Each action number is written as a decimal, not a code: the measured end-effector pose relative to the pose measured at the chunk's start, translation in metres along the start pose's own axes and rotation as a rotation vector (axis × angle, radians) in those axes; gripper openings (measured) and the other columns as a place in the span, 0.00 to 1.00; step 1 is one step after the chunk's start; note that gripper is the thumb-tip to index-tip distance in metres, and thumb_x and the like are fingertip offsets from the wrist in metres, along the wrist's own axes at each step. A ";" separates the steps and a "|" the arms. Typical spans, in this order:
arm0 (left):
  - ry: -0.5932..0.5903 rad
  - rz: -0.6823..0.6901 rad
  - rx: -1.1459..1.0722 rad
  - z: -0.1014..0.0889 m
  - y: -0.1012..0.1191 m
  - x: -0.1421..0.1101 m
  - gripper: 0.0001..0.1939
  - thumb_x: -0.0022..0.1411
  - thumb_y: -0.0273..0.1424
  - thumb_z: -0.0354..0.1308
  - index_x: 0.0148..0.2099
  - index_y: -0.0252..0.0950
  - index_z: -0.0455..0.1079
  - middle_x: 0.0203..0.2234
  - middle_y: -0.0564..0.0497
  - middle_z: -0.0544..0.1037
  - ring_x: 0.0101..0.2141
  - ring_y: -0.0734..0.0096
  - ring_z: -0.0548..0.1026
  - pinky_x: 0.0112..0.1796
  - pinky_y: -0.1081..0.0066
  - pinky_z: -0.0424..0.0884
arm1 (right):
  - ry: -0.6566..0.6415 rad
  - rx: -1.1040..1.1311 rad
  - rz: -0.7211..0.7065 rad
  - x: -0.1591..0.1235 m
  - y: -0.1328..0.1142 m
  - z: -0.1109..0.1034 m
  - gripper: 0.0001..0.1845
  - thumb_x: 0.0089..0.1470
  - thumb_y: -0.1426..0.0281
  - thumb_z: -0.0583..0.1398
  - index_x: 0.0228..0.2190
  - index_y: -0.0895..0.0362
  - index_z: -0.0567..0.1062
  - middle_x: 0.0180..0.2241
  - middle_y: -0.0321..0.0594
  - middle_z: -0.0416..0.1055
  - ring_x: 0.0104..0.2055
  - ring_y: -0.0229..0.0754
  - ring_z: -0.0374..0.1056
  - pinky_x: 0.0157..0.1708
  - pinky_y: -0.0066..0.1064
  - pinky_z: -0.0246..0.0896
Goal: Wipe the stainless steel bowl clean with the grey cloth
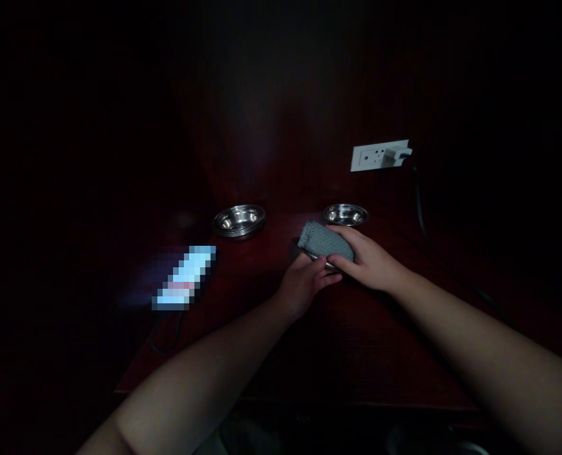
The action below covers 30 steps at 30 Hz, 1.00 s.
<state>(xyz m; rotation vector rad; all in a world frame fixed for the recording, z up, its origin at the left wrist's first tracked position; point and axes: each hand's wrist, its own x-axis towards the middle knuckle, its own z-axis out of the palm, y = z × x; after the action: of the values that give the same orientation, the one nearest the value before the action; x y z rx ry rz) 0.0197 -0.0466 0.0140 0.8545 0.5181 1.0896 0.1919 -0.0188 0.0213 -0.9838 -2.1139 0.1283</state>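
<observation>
Just above the middle of the dark red table point(309, 354), in front of the smaller bowl point(346, 215), you've got both hands together on a folded grey cloth point(330, 243) and a thin-rimmed piece point(330, 266), probably metal, tucked below it. Your right hand point(375, 259) is closed round the cloth, thumb on the near side, fingers over the far side. Your left hand point(299, 287) is partly closed, thumb up at the rim and a couple of fingers reaching out underneath; I'd say it has the piece from below, but the cloth hides most of it, so I can't tell its full shape.

Tips, fwiw: let the left do the steadying and the right do the pressing. Spread the pressure through the pad of cloth instead of digging in with one thumb, and ease off near the rim so it doesn't tip or slip. Light's awful in there, so I'd go by feel and tilt it towards the glow of the blurred-out screen point(186, 278) for a look.

Brands or writing? Nothing I can read. The screen is pixelated, and I can't make out any lettering on the socket plate point(368, 158) or the stacked bowls point(239, 221).
</observation>
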 end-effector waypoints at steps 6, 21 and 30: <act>0.059 0.000 -0.045 0.002 0.001 0.001 0.09 0.63 0.29 0.55 0.46 0.33 0.67 0.40 0.46 0.74 0.35 0.70 0.74 0.40 0.67 0.70 | -0.005 -0.007 0.007 0.001 -0.001 -0.001 0.30 0.57 0.58 0.58 0.57 0.58 0.64 0.56 0.54 0.68 0.57 0.57 0.66 0.56 0.53 0.61; 0.036 -0.061 -0.104 0.002 0.005 0.001 0.09 0.61 0.27 0.55 0.45 0.34 0.68 0.40 0.46 0.75 0.37 0.69 0.75 0.45 0.64 0.68 | -0.006 0.001 0.009 0.000 -0.001 0.000 0.30 0.57 0.59 0.58 0.57 0.58 0.64 0.56 0.54 0.67 0.57 0.56 0.65 0.57 0.53 0.60; 0.003 -0.055 -0.070 0.002 0.005 0.000 0.13 0.54 0.23 0.54 0.44 0.33 0.67 0.40 0.44 0.76 0.38 0.64 0.76 0.48 0.57 0.68 | -0.002 0.020 0.004 0.000 -0.002 0.000 0.29 0.57 0.58 0.58 0.56 0.59 0.64 0.55 0.54 0.68 0.56 0.56 0.66 0.56 0.53 0.61</act>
<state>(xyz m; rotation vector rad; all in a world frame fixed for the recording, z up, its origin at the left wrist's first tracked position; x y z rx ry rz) 0.0181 -0.0459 0.0194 0.7737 0.5008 1.0534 0.1908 -0.0200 0.0217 -0.9765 -2.1087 0.1514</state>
